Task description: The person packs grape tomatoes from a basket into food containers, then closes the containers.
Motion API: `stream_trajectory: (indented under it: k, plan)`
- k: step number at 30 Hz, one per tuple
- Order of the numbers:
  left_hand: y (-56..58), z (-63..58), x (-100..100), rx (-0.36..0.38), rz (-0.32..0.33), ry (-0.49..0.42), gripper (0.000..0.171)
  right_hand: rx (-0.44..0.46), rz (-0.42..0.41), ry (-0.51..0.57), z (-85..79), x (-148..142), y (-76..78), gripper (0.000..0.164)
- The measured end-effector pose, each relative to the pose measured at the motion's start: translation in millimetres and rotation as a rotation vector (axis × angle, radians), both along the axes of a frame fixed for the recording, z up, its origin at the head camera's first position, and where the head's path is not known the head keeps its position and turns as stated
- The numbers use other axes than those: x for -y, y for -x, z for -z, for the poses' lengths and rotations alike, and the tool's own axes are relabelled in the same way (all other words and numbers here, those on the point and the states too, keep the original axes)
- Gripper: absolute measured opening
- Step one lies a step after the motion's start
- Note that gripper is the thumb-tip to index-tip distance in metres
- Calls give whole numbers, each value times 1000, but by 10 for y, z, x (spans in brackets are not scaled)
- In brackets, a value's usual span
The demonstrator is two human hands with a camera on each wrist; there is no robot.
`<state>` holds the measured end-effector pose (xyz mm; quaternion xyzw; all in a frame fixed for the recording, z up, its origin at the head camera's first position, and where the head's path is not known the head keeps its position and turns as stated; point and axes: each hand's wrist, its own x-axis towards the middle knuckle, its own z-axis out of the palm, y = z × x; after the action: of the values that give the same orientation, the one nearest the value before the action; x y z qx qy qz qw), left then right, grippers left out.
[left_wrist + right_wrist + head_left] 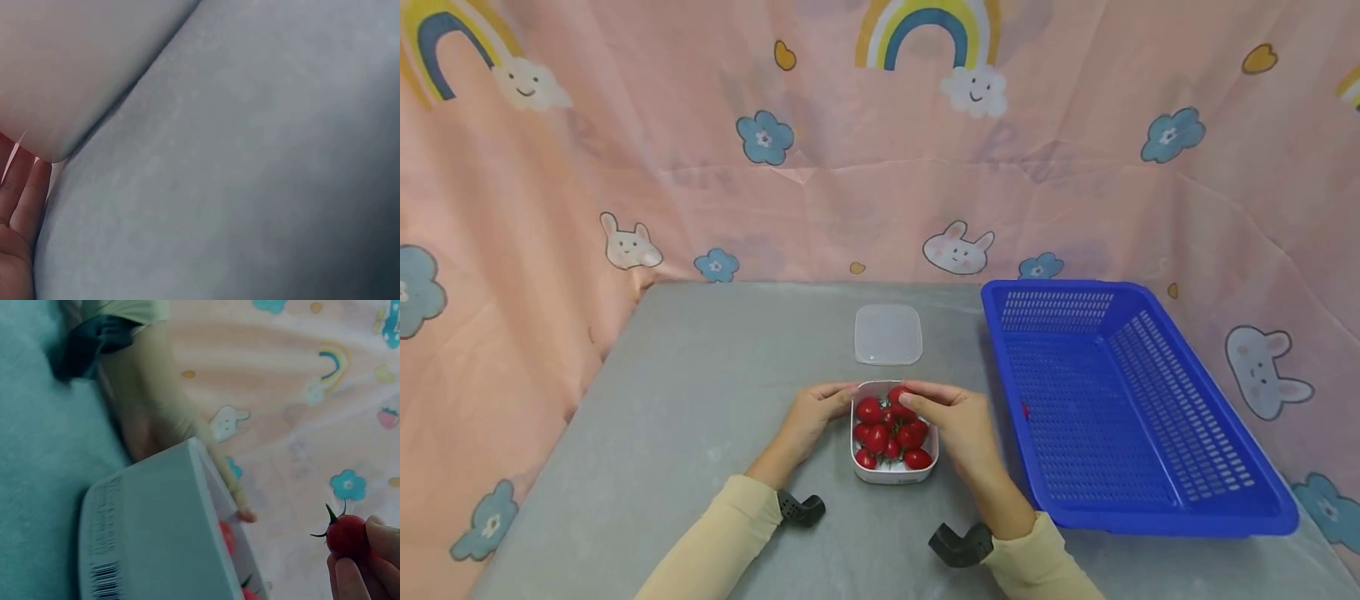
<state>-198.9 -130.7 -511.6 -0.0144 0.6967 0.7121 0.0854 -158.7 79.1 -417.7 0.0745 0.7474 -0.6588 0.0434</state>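
Observation:
A white plastic container [891, 477] of red cherry tomatoes [877, 437] with green stems stands in the middle of the table. My left hand [808, 421] holds it by its left side, thumb at the rim; in the left wrist view the fingers [28, 200] lie along the container's wall. Between thumb and fingertips, my right hand [966, 421] pinches one cherry tomato [347, 537], its green stem pointing away from the hand. In the head view this tomato overlaps the container's back right corner. Printed text and a barcode [106, 581] mark the container's side.
Behind the container a clear square lid [887, 335] lies flat. A large blue perforated basket [1105, 417] stands at the right, a small red spot [1026, 412] showing at its left wall. A pink patterned curtain [850, 183] hangs behind the grey table [715, 358].

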Motion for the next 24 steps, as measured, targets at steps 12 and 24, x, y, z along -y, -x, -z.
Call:
stream_trajectory:
  k: [12,24]
  plan:
    - [-9,-6,-42,-4,-17,-53,31,-48,-7,-53,270,55,72,24]
    - [-4,3,-29,-8,-9,-38,32,-125,-54,-209,361,88,86,19]
